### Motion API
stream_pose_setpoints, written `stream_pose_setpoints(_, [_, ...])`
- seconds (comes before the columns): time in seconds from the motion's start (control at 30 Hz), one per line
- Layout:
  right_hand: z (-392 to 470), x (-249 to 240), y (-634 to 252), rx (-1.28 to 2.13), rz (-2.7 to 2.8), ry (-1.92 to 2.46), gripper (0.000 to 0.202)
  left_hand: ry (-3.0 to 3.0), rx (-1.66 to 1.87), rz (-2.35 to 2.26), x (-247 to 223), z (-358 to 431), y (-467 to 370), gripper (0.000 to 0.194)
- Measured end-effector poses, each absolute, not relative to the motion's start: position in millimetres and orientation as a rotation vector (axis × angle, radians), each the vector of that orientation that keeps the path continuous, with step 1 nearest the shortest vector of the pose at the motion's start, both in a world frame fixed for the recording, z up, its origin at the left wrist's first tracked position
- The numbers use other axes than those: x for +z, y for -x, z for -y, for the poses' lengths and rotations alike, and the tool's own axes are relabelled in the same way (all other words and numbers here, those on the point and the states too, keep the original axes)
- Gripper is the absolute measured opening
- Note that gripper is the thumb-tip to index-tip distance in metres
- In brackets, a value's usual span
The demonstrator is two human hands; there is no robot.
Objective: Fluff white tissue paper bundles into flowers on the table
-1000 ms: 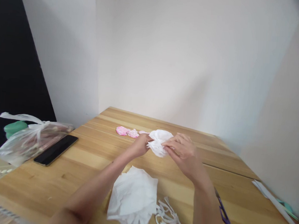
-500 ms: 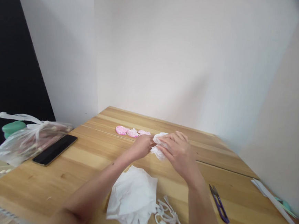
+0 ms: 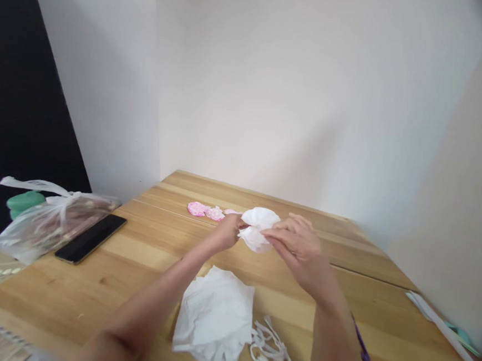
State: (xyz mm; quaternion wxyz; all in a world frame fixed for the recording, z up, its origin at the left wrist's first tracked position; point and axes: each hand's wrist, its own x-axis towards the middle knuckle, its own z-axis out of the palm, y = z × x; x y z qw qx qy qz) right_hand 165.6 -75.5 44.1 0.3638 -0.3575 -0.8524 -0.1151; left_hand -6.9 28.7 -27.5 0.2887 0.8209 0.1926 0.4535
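Observation:
Above the table, a white tissue paper flower (image 3: 260, 217) fans out into two rounded halves, pinched at the middle. My left hand (image 3: 229, 231) is closed on its left side. From the right, the fingers of my right hand (image 3: 298, 246) pinch the paper's edge. Nearer me lies a stack of white tissue paper (image 3: 215, 317). Thin white paper strips (image 3: 271, 350) sit in a tangle to its right. Behind my left hand are several pink and white paper flowers (image 3: 198, 209), partly covered by it.
A black phone (image 3: 91, 239) lies at the left beside a tied plastic bag (image 3: 60, 222) with a green item (image 3: 25, 203). Purple-handled scissors (image 3: 361, 340) are partly hidden by my right forearm. White strips (image 3: 442, 324) lie along the right edge of the wooden table (image 3: 141, 284).
The white paper has spread into two fan-like halves. My right hand has shifted right, uncovering more of it, and its forearm now partly covers the scissors.

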Motion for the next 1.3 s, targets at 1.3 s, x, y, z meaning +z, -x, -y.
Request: stream_pose_setpoints(1.3, [64, 34, -164, -0.396, 2.151, 1.083, 0.013, -2.2, 1.11, -0.47, -26, -24, 4, 0.018])
